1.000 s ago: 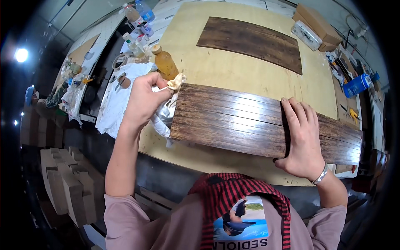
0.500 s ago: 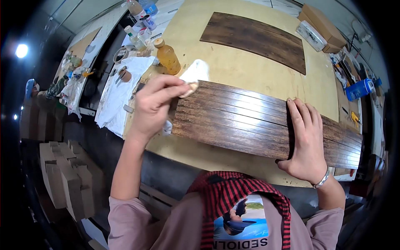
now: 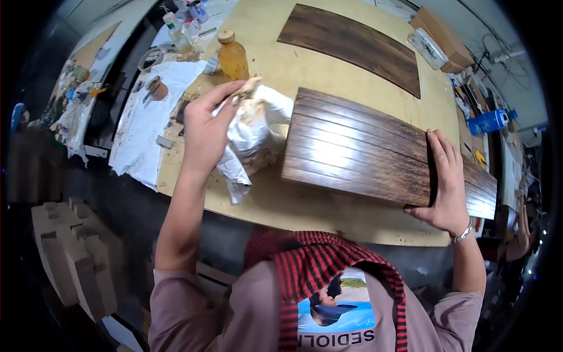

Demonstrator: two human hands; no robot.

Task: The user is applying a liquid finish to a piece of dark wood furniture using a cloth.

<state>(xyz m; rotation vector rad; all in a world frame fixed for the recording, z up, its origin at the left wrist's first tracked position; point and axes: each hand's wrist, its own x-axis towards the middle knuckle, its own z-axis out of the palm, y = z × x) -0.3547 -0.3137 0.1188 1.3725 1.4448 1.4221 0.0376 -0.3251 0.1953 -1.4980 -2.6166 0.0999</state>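
Observation:
My left hand is closed, pinching a small brown-stained cloth between thumb and fingers. Just right of it is a crumpled white rag with brown stains; whether the fingers also grip this rag, I cannot tell. A long, dark brown, glossy wooden board with lengthwise grooves lies across the near part of the table. My right hand grips the board across its width, fingers over the far edge and thumb at the near edge. The board's left end stands apart from my left hand.
A second dark board lies farther back on the yellowish tabletop. An amber bottle stands beyond my left hand. White cloth covers the left side. A blue bottle and cardboard box are at right; cartons stand lower left.
My left hand has left the board's far left corner with the stained cloth. The board's left end sits farther right, showing more of the white rag. My view has shifted slightly.

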